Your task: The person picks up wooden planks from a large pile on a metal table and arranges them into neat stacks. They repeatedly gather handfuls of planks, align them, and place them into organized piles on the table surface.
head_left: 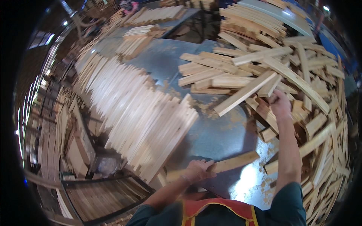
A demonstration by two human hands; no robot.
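Pale wood slat (235, 162) lay at the near side of the tabletop (211, 137), the left hand (198, 171) clamped on it; the right hand (280, 103) met the right heap (298, 87), grip unclear. Pulling one crossed piece risked a slide.

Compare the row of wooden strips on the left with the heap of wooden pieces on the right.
The row of wooden strips lies side by side, roughly parallel; the heap of wooden pieces is jumbled, crossing at many angles. The right hand is at the heap, while neither hand is on the row. Both consist of long, light-coloured wood.
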